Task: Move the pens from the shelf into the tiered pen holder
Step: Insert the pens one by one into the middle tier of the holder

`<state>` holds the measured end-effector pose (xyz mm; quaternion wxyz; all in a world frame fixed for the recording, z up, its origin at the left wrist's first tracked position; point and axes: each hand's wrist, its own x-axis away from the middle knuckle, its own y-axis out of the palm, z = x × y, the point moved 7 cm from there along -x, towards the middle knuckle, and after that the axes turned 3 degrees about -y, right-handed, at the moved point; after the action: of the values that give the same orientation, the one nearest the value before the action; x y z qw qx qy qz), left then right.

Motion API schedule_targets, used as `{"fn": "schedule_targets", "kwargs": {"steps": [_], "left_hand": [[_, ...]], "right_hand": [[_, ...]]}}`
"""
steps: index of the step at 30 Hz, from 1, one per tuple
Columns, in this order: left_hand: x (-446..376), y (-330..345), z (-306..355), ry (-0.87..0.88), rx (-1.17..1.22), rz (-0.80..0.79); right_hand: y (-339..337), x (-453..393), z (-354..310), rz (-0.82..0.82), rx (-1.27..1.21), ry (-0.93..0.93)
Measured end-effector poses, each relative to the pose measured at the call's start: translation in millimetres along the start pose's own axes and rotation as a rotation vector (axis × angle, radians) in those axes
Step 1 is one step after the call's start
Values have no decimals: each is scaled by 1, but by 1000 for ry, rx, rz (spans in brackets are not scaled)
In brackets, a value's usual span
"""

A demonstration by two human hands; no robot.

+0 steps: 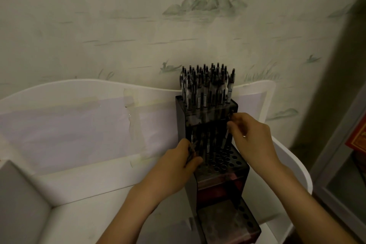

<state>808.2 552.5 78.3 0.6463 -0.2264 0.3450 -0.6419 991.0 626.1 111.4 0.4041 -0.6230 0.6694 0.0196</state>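
Two hands at holder (217, 164): left hand (183, 156) grips spare pens, feeding supply; right hand (248, 134) pinches pen over middle tier, aiming for hole.

left hand (185, 156) curled gripping, right hand (250, 134) fingers pinching

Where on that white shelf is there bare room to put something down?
Left of the dark tiered pen holder, the white shelf floor lies bare up to its grey side wall. The holder's top tier is packed with pens; both hands, left and right, crowd the middle tier.
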Motion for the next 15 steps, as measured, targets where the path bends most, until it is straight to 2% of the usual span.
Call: {"fn": "schedule_targets", "kwargs": {"steps": [5,10,15], "left_hand": [[0,-1,2,6,7,5],[2,0,6,17,27,3],[2,0,6,19,13,-3]], "right_hand": [[8,2,2,-24,6,16],[8,3,5,51,-2,43],[26,20,24,-29,38,94]]}}
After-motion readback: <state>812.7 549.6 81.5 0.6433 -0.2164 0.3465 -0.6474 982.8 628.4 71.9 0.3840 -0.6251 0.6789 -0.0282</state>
